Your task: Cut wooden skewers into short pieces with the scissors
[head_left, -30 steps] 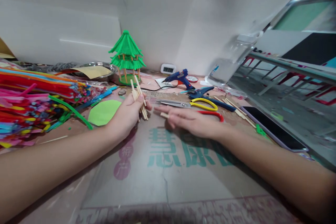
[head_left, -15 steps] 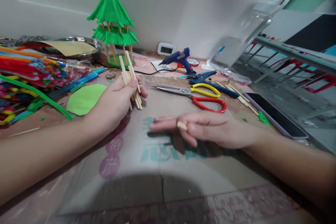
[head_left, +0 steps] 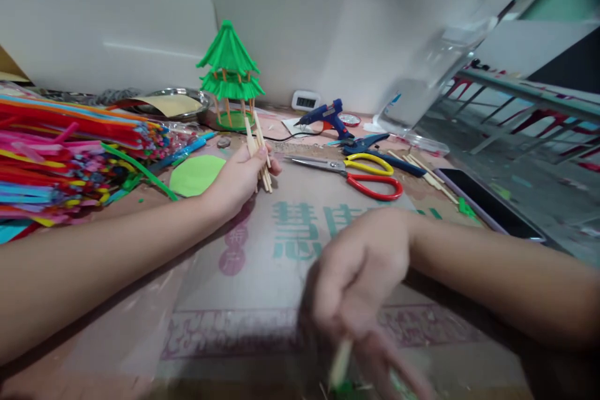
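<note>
My left hand (head_left: 244, 175) is closed around a small bundle of thin pale wooden sticks (head_left: 265, 169), held upright above the plastic-covered work surface. My right hand (head_left: 360, 281), smeared by motion, reaches down at the near edge of the board. A short pale stick (head_left: 342, 359) shows at its fingertips, apparently pinched there. Something green (head_left: 345, 387) lies just below that stick, too blurred to name. Scissors (head_left: 347, 169) with one yellow and one red handle lie beyond my hands. A light green paper disc (head_left: 197, 175) is beside my left wrist.
A green-roofed model pavilion (head_left: 229, 75) stands at the back. Near it are a blue glue gun (head_left: 325, 115), a digital timer (head_left: 306, 100) and blue-handled pliers (head_left: 365, 145). Colourful pipe cleaners (head_left: 56, 156) fill the left. Loose sticks (head_left: 431, 181) and a phone (head_left: 490, 200) lie right.
My right hand has swung down toward me, carrying the short stick from mid-board to the near edge. My left hand still grips its bundle. The view has tilted downward and turned left.
</note>
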The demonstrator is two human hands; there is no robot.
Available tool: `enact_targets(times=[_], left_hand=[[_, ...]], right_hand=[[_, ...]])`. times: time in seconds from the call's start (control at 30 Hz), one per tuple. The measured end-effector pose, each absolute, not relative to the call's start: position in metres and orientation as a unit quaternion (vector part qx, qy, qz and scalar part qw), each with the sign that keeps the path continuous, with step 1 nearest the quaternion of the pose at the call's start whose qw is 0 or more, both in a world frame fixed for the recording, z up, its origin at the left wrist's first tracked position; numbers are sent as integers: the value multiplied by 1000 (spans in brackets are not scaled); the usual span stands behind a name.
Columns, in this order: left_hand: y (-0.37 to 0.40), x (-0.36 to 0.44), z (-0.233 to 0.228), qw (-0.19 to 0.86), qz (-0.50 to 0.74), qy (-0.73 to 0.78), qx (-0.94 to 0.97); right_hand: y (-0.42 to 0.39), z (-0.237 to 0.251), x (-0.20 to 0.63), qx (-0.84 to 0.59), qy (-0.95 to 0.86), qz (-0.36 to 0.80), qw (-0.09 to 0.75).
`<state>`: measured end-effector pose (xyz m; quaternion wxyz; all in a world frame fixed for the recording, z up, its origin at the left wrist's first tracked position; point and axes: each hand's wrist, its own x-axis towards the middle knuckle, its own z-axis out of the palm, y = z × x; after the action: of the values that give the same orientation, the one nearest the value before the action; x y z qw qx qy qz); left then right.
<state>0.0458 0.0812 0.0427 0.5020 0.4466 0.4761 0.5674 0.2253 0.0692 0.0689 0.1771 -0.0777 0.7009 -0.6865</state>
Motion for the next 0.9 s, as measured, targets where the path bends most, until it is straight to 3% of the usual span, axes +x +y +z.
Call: enact_targets(times=[0.03, 0.07, 0.13, 0.17, 0.23, 0.3, 0.43, 0.47, 0.53, 0.57, 0.63, 0.7, 0.77, 0.8, 0.9], left_hand=[[81, 46, 43, 502, 568, 474, 449], [81, 46, 43, 503, 569, 471, 450], [80, 47, 44, 507, 569, 464, 452], [80, 46, 44, 508, 568, 462, 453], [80, 46, 44, 510, 567, 458, 456], [80, 45, 42, 509, 568, 455, 459], [82, 44, 40, 503, 569, 454, 467], [82, 45, 39, 501, 569, 454, 469], [82, 45, 39, 496, 570, 454, 472], [81, 45, 39, 494, 571, 455, 472], [80, 45, 40, 491, 574, 456, 471], [79, 45, 40, 486, 582, 454, 468], [78, 43, 40, 472, 599, 450, 464], [78, 42, 40, 464, 608, 451, 461], [81, 39, 37, 450, 623, 458, 446]], right_hand=[[77, 68, 237, -51, 663, -736, 130], [86, 69, 250, 10, 647, -762, 27], [103, 72, 272, 188, 686, -676, -191], [110, 73, 278, 258, 722, -591, -253], [113, 74, 282, 322, 787, -468, -241], [105, 71, 280, 290, 827, -438, -202], [82, 70, 280, 118, 748, -653, 22], [80, 71, 282, 124, 730, -672, 8], [83, 74, 286, 222, 732, -625, -155], [86, 74, 287, 262, 749, -577, -195], [92, 75, 285, 252, 785, -541, -168], [98, 73, 276, 188, 754, -625, -73], [104, 71, 263, 187, 731, -635, -164], [108, 70, 257, 222, 752, -582, -216], [113, 69, 241, 245, 824, -472, -196]])
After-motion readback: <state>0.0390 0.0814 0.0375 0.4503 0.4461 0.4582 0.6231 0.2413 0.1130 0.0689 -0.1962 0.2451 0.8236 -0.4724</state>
